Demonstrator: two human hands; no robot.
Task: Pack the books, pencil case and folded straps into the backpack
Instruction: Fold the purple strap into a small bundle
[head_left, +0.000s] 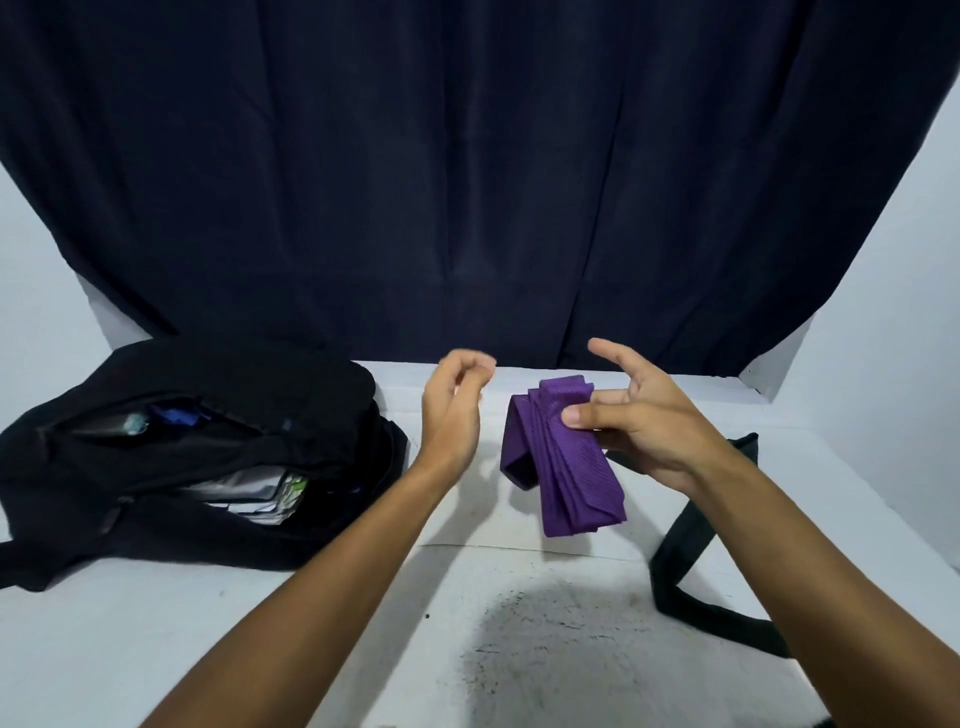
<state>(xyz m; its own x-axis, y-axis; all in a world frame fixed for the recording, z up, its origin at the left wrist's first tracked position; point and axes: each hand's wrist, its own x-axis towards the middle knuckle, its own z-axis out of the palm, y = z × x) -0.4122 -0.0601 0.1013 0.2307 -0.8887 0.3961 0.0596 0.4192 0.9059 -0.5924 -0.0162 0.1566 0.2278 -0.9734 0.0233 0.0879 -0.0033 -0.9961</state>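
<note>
backpack (208, 447): 1 | purple strap (563, 462): 1 | black strap (685, 566): 1 | hands: 2

The white table (156, 623), smudged dark near its front edge, carries a black backpack (208, 415) at nine o'clock and a dark strap (675, 571) at four o'clock.

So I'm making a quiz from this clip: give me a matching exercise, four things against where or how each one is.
Things:
1. purple strap
2. backpack
3. black strap
4. left hand

States:
A. lying on the table under the right forearm
B. folded, pinched in the right hand
C. raised, holding nothing
D. unzipped, on the left of the table

Pairs: 1-B, 2-D, 3-A, 4-C
</note>
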